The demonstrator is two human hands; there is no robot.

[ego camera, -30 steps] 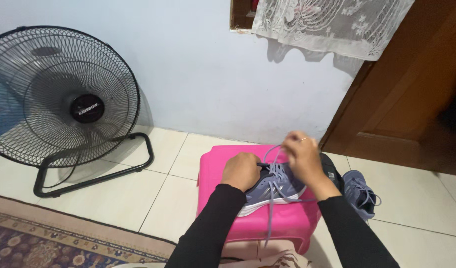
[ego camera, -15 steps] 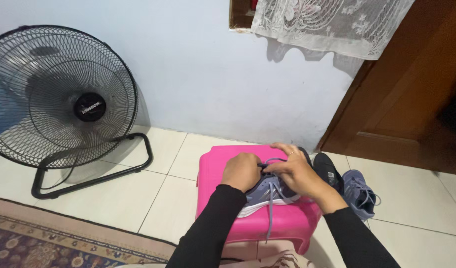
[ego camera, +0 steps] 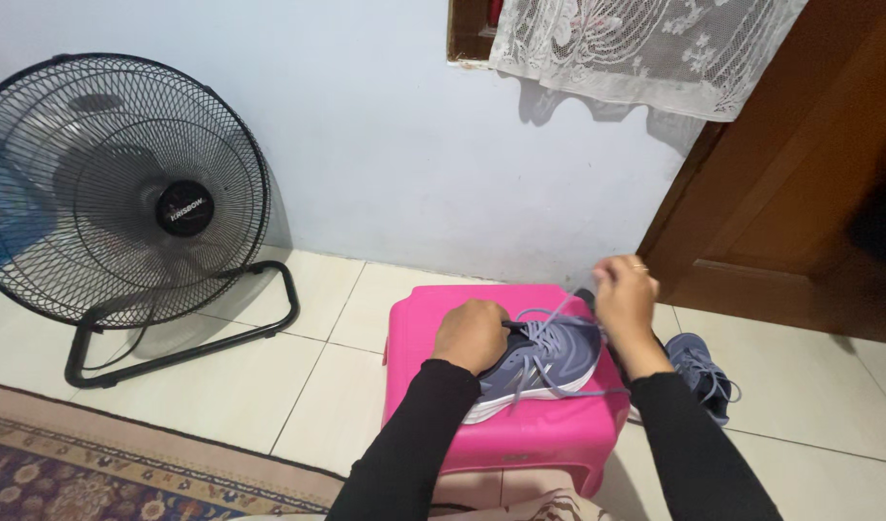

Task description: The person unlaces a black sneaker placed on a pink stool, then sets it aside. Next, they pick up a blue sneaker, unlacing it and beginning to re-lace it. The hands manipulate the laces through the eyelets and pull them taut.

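A grey-blue sneaker (ego camera: 544, 365) with pale purple laces lies on a pink plastic stool (ego camera: 549, 434). My left hand (ego camera: 472, 333) rests closed on the shoe's near side, holding it down. My right hand (ego camera: 624, 299) is raised above the shoe's far end, pinching a lace (ego camera: 561, 311) pulled up taut. Both arms wear black sleeves.
A second matching sneaker (ego camera: 701, 376) lies on the white tile floor right of the stool. A black floor fan (ego camera: 124, 193) stands at the left by the pale wall. A patterned rug (ego camera: 95, 473) is at the lower left. A brown wooden door (ego camera: 809, 193) is at the right, a lace curtain (ego camera: 645, 48) above.
My right hand went down to the shoe's laces, then lifted up and to the right, drawing a lace taut. My left hand stayed on the shoe.
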